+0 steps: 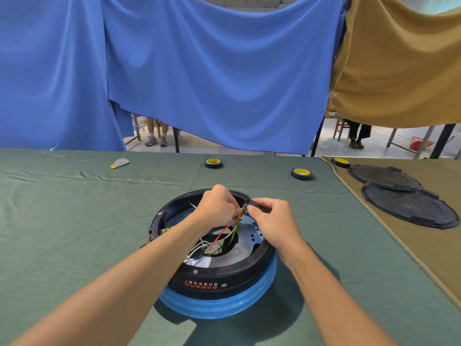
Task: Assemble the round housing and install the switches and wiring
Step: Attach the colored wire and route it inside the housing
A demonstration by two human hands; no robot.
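Two hands meet at my housing's far rim: left hand grips wires, right hand pinches a black part.

Left hand, right hand, fingers curled.

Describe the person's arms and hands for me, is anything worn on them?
The left grip and right grip are bare hands: no gloves, rings or watch visible. The left forearm and right forearm are bare too, with no sleeve in view.
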